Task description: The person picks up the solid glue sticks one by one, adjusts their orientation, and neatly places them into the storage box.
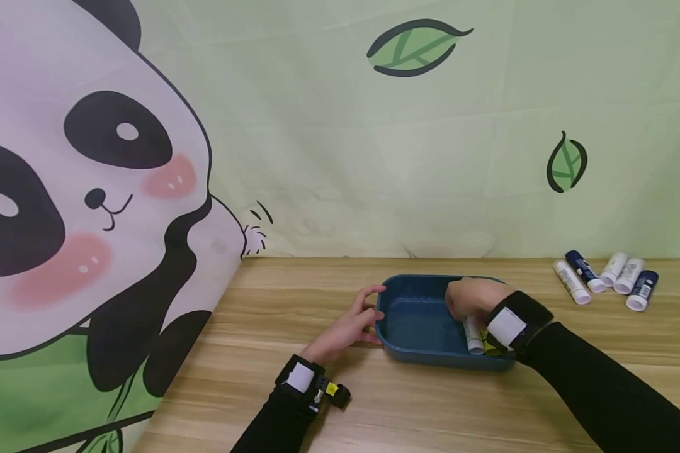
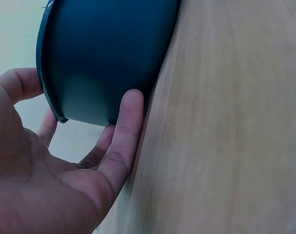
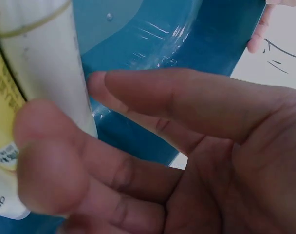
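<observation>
A blue rectangular bin (image 1: pixel 408 358) stands on the table. My left hand (image 1: pixel 354 324) touches its left end with spread fingers, one fingertip at the rim and another low on the outer wall, as the left wrist view shows. My right hand (image 1: pixel 473 299) reaches inside the bin's right part, its fingers loosely bent and parted. In the right wrist view, its fingertips are right at a white glue stick (image 3: pixel 53 63), overlapping it. Beside that lies a yellow-labelled glue stick (image 3: pixel 4 97) with a white end. In the head view, my right hand and wrist cover part of both sticks.
On the table's right, several more glue sticks lie loose in a group, including a white one (image 1: pixel 572 283) and a navy one (image 1: pixel 643 290). A backdrop cloth (image 1: pixel 328 157) with a panda and leaves rises along the table's back edge.
</observation>
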`<state>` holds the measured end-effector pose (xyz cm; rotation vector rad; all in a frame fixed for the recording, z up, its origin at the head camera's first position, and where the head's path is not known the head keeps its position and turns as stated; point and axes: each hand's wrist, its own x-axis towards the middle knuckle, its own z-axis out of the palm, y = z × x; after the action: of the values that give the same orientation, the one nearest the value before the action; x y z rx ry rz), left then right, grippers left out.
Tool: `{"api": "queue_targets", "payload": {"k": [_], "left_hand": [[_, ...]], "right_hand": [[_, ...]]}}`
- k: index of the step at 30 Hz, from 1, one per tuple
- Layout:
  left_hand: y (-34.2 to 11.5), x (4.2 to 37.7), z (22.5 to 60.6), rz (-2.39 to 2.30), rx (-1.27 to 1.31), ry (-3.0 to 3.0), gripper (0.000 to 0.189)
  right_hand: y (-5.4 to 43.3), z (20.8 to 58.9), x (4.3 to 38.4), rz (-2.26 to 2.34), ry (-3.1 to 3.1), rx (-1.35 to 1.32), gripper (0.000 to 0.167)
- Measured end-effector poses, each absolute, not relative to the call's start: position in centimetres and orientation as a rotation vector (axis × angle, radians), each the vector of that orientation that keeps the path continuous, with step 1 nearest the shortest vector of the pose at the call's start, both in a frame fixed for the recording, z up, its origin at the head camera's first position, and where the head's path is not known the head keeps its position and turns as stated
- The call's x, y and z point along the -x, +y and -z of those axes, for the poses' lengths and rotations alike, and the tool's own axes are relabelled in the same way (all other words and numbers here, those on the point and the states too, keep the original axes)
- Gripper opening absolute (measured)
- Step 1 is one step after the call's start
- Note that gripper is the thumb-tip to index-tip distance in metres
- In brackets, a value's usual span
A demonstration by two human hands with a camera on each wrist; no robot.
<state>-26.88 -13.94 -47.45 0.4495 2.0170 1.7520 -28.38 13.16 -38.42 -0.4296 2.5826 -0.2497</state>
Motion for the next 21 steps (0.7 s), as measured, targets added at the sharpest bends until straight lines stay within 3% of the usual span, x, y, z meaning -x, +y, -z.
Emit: {"api": "queue_targets", "payload": {"k": [21], "left_hand": [[-14.0,26.9,47.5,-1.762,-0.452,2.006,0.057]], "right_hand": [[16.2,37.3,27.9,0.532,2.576,0.508,0.016]]}}
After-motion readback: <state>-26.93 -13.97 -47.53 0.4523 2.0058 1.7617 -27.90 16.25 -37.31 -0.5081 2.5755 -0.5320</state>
